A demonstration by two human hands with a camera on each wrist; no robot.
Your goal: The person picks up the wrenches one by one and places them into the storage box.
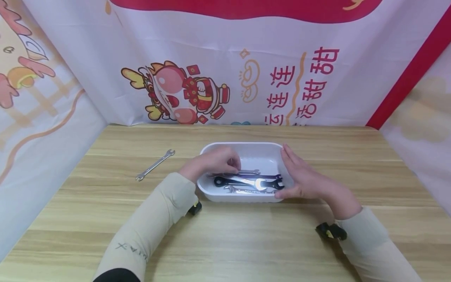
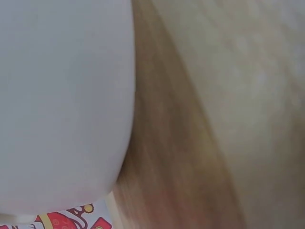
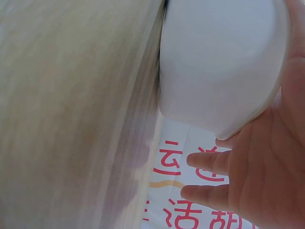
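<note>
A white plastic tray holds several wrenches, silver and black. My left hand reaches in over the tray's left end, thumb and fingers pinching a small silver open-end wrench above the others. Below it lie a black wrench and a larger silver wrench. My right hand rests against the tray's right end, thumb at the front rim and fingers at the back. In the right wrist view, its straight fingers extend past the white tray wall. The left wrist view shows only the tray's outside.
A silver double open-end wrench lies on the wooden table, left of the tray. Behind the table hangs a printed white cloth with cartoon figures and red characters. More cloth hangs along the left side.
</note>
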